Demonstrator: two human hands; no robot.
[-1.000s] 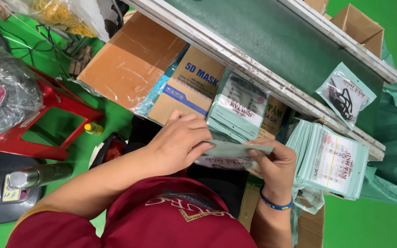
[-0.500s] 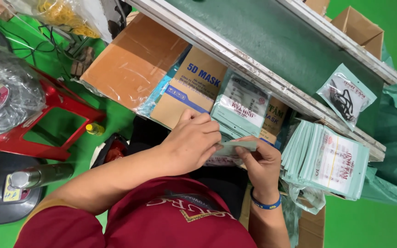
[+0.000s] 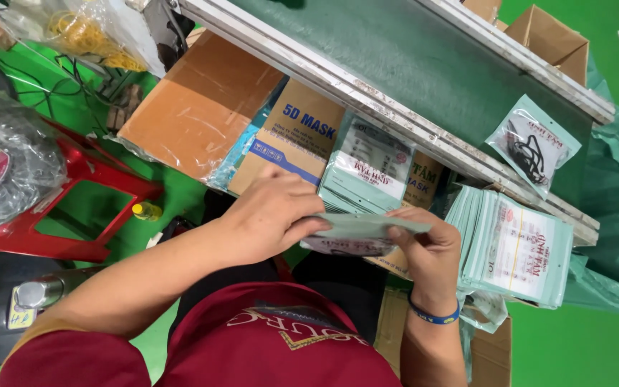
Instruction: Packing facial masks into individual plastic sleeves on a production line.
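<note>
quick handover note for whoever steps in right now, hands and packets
Left hand: fingers on top of a pale green packet.
Right hand: pinching the same packet from its right end.
Stacks: one packet stack just beyond the hands, a bigger stack to the right.
One lone packet lies on the green belt.
Done: two stacks built. Left: the held packet is not on either stack.
</note>
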